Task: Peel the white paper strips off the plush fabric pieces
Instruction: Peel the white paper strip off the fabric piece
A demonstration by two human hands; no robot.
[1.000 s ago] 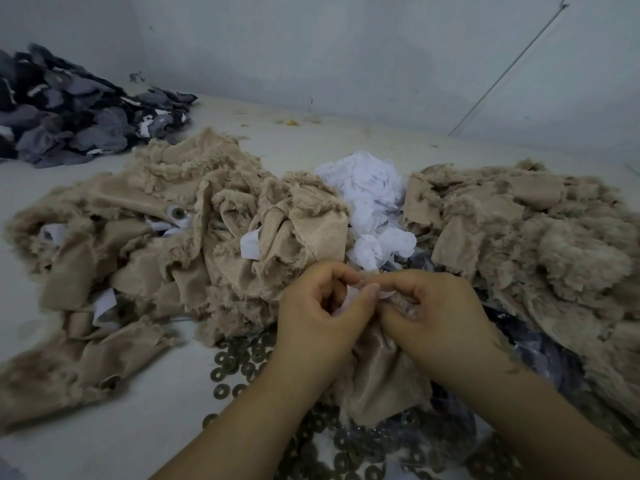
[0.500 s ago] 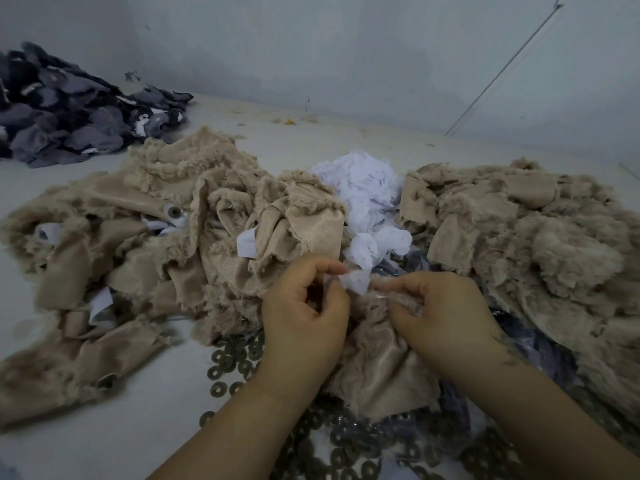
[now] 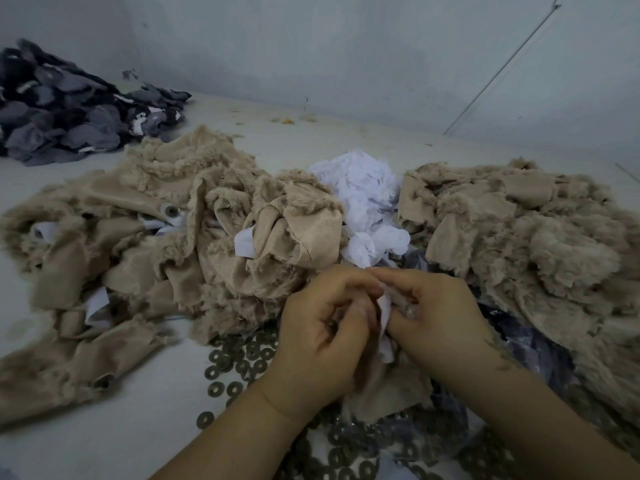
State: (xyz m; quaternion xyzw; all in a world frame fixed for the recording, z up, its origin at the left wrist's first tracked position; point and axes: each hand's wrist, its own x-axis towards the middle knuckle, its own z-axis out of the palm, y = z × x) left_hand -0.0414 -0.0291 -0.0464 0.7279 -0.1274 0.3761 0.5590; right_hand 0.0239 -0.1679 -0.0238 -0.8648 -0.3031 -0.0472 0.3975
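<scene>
My left hand (image 3: 325, 337) and my right hand (image 3: 440, 320) meet at the middle front over one beige plush fabric piece (image 3: 391, 393), which hangs below them. A white paper strip (image 3: 384, 313) shows between the two hands; fingers of both curl around the piece and the strip. Which fingers pinch the strip is hidden. A big heap of beige plush pieces (image 3: 166, 244) with white strips on them lies to the left. Another beige heap (image 3: 536, 244) lies to the right.
A mound of loose white paper strips (image 3: 363, 195) sits between the heaps. Several dark metal washers (image 3: 242, 355) are scattered in front, some on a clear plastic bag (image 3: 533, 355). A pile of grey fabric (image 3: 69, 109) lies far left by the wall.
Both hands have dropped slightly toward me and closed together. The white strip, earlier raised above the left hand's fingers, now hangs between the two hands.
</scene>
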